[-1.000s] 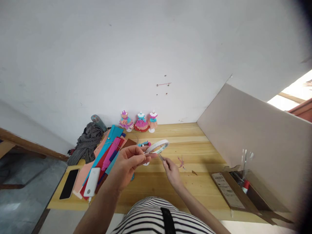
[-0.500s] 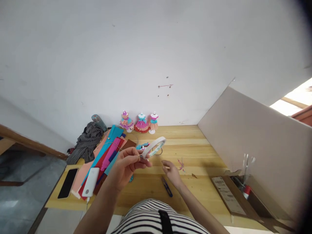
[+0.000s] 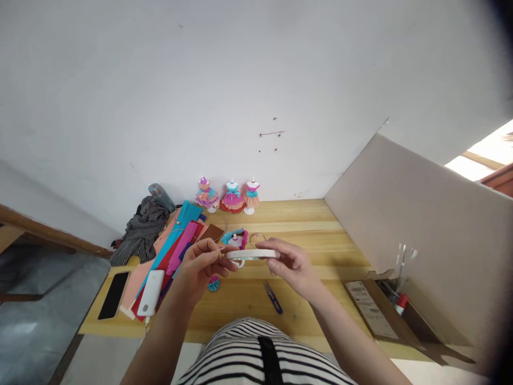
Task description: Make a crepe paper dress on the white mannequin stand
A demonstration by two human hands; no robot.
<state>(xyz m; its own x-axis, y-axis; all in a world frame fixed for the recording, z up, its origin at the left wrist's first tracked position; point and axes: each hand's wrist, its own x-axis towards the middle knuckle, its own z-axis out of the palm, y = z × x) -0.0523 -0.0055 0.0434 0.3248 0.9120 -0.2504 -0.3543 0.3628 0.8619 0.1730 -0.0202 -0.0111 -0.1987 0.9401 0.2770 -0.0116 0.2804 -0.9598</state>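
A roll of white double-sided tape (image 3: 250, 254) is held nearly edge-on above the table, between both hands. My right hand (image 3: 292, 264) grips its right rim between thumb and fingers. At the other rim, my left hand (image 3: 204, 264) is closed in a pinch on the tape; a small pale bit shows at the fingertips. Below and behind the roll lies a small white dress-form stand (image 3: 235, 240) with blue and pink crepe around it, partly hidden. A pleated blue and pink rosette (image 3: 214, 283) rests under my left hand. Blue-handled thread snips (image 3: 273, 298) lie nearer my body.
Three little dressed mannequins, one in pink and blue (image 3: 232, 198), stand along the wall. Left are crepe paper sheets (image 3: 176, 246), a white power bank (image 3: 151, 293), a phone (image 3: 114, 295), striped cloth (image 3: 146, 230) and a bottle (image 3: 161, 197). A cardboard box (image 3: 412, 315) stands right.
My right hand has come up from the tabletop and taken hold of the tape roll's right side. The roll has turned from tilted to nearly level. My left hand still holds it.
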